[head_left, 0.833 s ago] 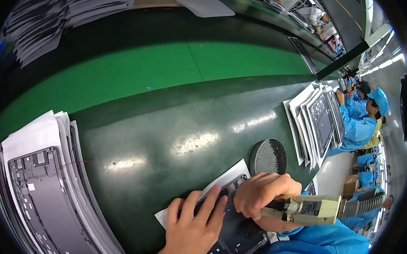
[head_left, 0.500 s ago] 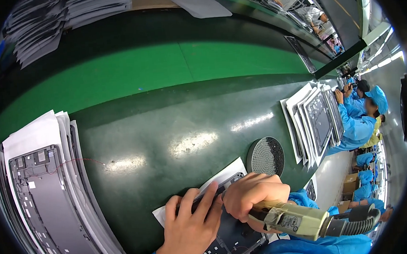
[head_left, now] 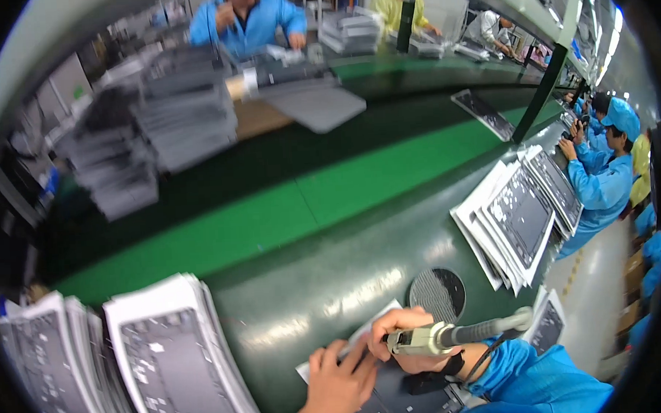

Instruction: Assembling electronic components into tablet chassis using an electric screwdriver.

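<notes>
A dark flat panel (head_left: 397,403), like a laptop housing, lies on a white sheet on the bench in front of me. My left hand (head_left: 334,389) rests on its left side with fingers stretched out, the fingertips close to my other hand. My right hand (head_left: 400,326) is closed around a pale electric screwdriver (head_left: 421,340), whose ribbed cable sleeve points right. The screwdriver's tip is hidden behind my fingers. Just beyond the right hand stands a round dish (head_left: 427,297) with small dark pieces along its right side.
Stacks of similar panels between white sheets stand at the left (head_left: 170,364) and right (head_left: 514,212). A green conveyor belt (head_left: 300,197) runs across beyond the bench. More stacked sheets (head_left: 184,117) lie past it. Co-workers in blue (head_left: 604,158) work at the right and across the line.
The view has tilted up, bringing a co-worker across the line into sight. Both hands remain at the panel. The screwdriver's rear end now points more upward in the picture.
</notes>
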`<action>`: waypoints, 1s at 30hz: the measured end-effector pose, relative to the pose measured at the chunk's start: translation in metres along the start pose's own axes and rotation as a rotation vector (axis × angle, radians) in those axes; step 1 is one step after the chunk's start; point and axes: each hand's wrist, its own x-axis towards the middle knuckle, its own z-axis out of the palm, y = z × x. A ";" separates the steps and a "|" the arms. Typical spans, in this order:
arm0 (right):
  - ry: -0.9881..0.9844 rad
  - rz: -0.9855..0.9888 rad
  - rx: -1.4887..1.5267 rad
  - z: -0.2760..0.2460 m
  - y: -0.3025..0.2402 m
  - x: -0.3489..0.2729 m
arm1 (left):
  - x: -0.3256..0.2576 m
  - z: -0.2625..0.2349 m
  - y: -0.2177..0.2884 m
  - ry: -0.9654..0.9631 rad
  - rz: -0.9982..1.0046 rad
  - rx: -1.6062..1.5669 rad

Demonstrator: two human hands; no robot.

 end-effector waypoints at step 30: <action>-0.275 0.483 0.637 -0.094 0.033 -0.153 | -0.084 -0.080 0.076 -0.041 -1.297 -1.557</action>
